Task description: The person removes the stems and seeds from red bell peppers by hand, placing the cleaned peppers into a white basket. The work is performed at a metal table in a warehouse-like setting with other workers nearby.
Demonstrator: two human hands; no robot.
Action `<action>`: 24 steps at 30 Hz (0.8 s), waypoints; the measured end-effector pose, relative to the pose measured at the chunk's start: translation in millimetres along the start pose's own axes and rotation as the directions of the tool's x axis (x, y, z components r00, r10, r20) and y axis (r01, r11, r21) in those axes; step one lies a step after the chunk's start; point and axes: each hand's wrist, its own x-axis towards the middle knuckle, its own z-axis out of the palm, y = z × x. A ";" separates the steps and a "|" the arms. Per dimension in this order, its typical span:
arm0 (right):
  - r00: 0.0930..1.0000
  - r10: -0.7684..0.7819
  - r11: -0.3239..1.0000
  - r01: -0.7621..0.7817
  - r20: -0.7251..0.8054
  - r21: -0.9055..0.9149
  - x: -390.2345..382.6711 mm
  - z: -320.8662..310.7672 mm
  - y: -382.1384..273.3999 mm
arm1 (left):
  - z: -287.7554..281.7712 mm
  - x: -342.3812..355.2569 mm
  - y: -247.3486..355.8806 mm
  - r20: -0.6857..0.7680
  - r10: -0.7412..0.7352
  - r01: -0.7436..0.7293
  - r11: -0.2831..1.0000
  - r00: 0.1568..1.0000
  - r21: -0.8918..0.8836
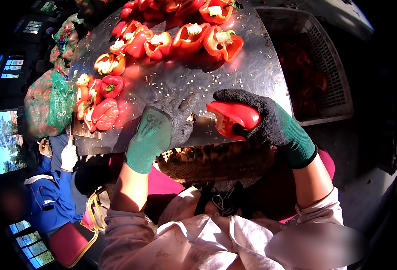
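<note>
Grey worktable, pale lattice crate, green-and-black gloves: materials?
Grey worktable: probably sheet metal, semi-gloss; soft red reflections. Pale lattice crate: likely moulded plastic, dull; regular openings. Green-and-black gloves: apparently knit fabric, given snug green cuffs; matte dark coating, perhaps rubber.

A vegetable-processing workshop: a seed-strewn metal surface [171, 78] bearing many cut red peppers [238, 45], a large plastic crate [327, 118], a bulging mesh sack [43, 105], a gloved co-worker [50, 198] and windows [5, 144] in a dim room.
</note>
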 end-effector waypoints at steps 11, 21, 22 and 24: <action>0.856 -0.432 0.350 0.449 0.284 -0.822 15.7 73.1 17.6 | -9.7 -71.4 9.1 0.174 -0.440 0.472 0.797 0.881 -0.377; 0.891 0.270 0.856 -0.049 -0.365 0.514 3.6 10.6 19.7 | -7.8 152.1 -22.4 -0.331 0.250 -0.226 0.968 0.910 0.112; 0.856 0.246 0.492 0.294 -0.454 0.820 -3.6 -3.6 19.1 | -2.4 171.4 -35.7 -0.300 0.334 -0.285 0.938 0.894 0.198; 0.723 0.091 0.349 0.621 -0.685 0.702 -10.3 -37.1 19.4 | 7.6 194.8 -54.6 -0.100 0.225 -0.202 0.958 0.969 0.202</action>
